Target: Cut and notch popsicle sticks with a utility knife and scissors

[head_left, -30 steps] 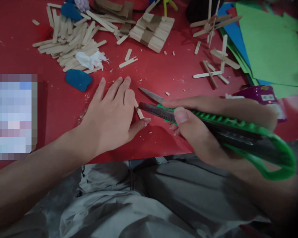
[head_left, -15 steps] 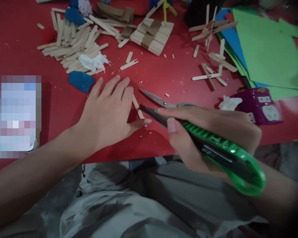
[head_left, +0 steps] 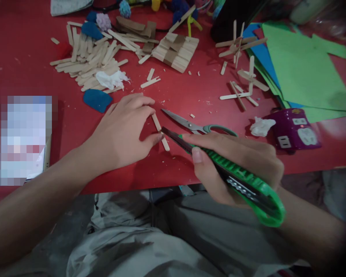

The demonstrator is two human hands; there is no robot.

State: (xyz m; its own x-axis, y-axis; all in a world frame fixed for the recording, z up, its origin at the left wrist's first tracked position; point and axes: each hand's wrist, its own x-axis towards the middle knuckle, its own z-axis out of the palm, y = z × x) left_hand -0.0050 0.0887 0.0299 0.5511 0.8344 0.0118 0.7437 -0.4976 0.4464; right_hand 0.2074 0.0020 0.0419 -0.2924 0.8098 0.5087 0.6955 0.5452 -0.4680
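Note:
My right hand [head_left: 236, 165] is wrapped round a green and black utility knife [head_left: 245, 179], thumb on one side and index finger stretched along it. The knife's tip meets a small popsicle stick [head_left: 156, 122] lying on the red tabletop, around a notch near the stick's middle. With bent fingers at the upper end and the thumb at its side, my left hand [head_left: 123, 130] holds that stick against the surface. Part of the stick's upper end is hidden by the fingers. Just beyond the knife lie scissors [head_left: 187, 124], their blades slightly parted and part of a handle behind my right hand.
A heap of popsicle sticks [head_left: 86, 57] and a taped bundle [head_left: 175, 52] lie at the back. Crossed-stick pieces [head_left: 240, 92], coloured paper [head_left: 308, 73] and a purple power socket [head_left: 296, 130] are on the right. A phone [head_left: 29, 138] lies at left.
My left fingers have bent and drawn in, and the thumb has shifted left on the stick, uncovering its lower end. The knife stays at the stick. The whole view has shifted slightly.

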